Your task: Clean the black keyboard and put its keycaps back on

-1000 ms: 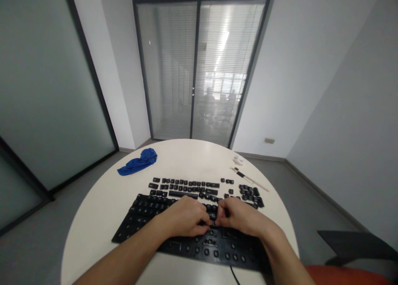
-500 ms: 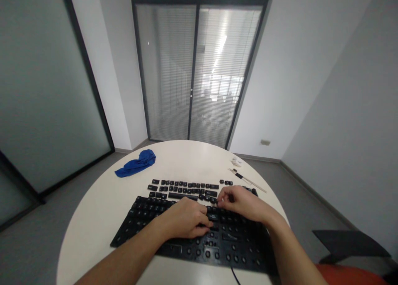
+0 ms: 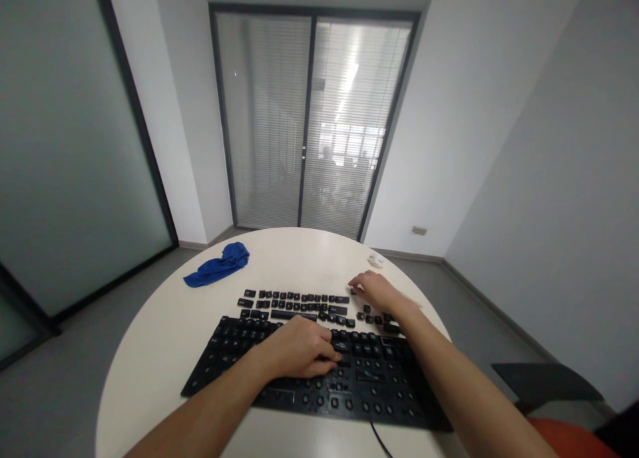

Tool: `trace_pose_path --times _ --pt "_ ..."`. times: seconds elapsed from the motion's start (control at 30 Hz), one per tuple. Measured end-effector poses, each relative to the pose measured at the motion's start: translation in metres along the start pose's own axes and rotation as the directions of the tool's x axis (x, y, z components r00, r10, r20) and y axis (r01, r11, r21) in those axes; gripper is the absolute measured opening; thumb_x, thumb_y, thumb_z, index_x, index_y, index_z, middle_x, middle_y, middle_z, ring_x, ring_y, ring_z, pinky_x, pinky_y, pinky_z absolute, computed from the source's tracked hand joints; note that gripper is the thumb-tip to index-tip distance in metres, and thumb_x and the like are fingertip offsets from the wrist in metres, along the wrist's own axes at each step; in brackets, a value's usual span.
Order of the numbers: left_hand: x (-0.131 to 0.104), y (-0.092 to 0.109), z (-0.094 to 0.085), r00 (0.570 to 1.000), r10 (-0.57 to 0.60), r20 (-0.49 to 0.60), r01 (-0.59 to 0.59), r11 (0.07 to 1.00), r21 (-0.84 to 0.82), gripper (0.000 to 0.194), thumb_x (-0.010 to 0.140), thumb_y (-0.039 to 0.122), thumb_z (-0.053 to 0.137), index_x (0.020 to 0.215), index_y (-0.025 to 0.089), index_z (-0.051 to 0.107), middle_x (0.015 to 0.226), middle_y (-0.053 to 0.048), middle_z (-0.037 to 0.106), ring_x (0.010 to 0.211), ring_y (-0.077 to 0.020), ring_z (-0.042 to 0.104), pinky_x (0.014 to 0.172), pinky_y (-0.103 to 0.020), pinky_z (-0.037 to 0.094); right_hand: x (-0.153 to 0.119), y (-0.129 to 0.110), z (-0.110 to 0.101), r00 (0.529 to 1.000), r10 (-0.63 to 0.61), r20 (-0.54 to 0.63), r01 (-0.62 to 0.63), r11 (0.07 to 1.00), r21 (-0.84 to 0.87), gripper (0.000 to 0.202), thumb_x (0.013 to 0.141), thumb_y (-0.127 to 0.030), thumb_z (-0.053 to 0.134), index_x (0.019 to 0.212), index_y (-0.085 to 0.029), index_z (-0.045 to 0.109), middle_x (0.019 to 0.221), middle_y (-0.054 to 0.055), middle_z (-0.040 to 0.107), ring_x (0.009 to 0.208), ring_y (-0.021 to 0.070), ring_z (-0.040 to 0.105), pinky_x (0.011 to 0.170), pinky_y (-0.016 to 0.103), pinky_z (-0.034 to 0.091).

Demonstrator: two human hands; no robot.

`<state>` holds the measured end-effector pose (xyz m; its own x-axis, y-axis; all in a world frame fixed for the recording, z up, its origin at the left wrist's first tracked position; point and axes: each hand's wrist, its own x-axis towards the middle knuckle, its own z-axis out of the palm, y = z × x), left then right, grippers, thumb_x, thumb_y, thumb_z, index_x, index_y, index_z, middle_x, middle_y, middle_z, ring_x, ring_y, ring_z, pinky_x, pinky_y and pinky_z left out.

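Note:
A black keyboard [image 3: 324, 402] lies near the table's front edge, many of its key positions bare on the near and right parts. My left hand [image 3: 304, 348] rests on the keyboard's middle, fingers curled against it; whether anything is under the fingertips is hidden. Beyond the keyboard, loose black keycaps [image 3: 297, 297] stand in rows, with a long space bar [image 3: 293, 315] in the nearest row. My right hand [image 3: 374, 290] reaches past the keyboard to a small keycap at the right end of the far row, its fingertips close together over it. More loose keycaps [image 3: 369, 318] lie below that hand.
The round white table [image 3: 294, 255] holds a crumpled blue cloth [image 3: 218, 265] at the back left and a small white item [image 3: 375, 261] at the back right. A black cable [image 3: 380, 439] runs off the front edge. A chair [image 3: 546, 381] stands at the right.
My right hand has moved away from the near end of the loose rows, up to the far row's right end. My left hand has stayed on the keyboard. The view has shifted slightly.

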<state>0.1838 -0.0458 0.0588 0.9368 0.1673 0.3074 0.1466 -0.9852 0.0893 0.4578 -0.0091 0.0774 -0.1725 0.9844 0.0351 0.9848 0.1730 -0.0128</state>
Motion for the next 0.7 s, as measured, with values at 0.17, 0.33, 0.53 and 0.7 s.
trace_pose_path --times 0.17,0.33,0.53,0.7 --pt "0.000 -0.001 0.001 1.000 0.003 -0.007 -0.003 1.000 0.009 0.016 0.089 0.030 0.064 0.098 0.027 0.077 0.075 0.001 0.069 0.064 -0.0137 0.063 0.049 -0.023 0.038 0.006 0.002 0.008 1.000 -0.020 0.015 0.020 0.999 -0.043 0.027 0.089 -0.016 0.058 0.108 -0.020 0.076 0.109 0.014 0.074 0.113 0.0278 0.059 0.099 0.034 0.038" --pt "0.002 -0.002 0.001 1.000 0.015 -0.018 -0.015 1.000 0.005 0.016 0.088 0.029 0.065 0.098 0.028 0.077 0.075 0.002 0.069 0.064 -0.0132 0.063 0.049 -0.023 0.038 0.009 0.004 0.014 1.000 -0.019 0.016 0.020 0.998 -0.063 0.030 0.084 -0.013 0.062 0.108 -0.022 0.076 0.109 0.012 0.075 0.109 0.0279 0.062 0.095 0.033 0.041" --pt "0.001 -0.002 0.002 1.000 0.011 -0.027 -0.011 1.000 -0.003 0.016 0.087 0.029 0.065 0.098 0.028 0.077 0.075 0.002 0.070 0.062 -0.0134 0.063 0.048 -0.023 0.036 0.006 0.000 0.012 0.998 -0.006 -0.055 0.005 1.000 -0.013 0.028 0.084 -0.014 0.060 0.106 -0.019 0.076 0.108 0.013 0.075 0.106 0.0279 0.066 0.093 0.034 0.044" --pt "0.000 -0.003 0.004 0.999 0.009 -0.037 -0.009 1.000 -0.007 0.016 0.088 0.030 0.065 0.098 0.028 0.077 0.074 0.002 0.069 0.063 -0.0126 0.063 0.048 -0.023 0.038 -0.019 -0.016 -0.007 0.988 0.011 -0.156 0.006 0.994 0.108 0.033 0.085 -0.021 0.059 0.116 -0.018 0.070 0.108 0.009 0.075 0.099 0.0232 0.068 0.087 0.030 0.049"
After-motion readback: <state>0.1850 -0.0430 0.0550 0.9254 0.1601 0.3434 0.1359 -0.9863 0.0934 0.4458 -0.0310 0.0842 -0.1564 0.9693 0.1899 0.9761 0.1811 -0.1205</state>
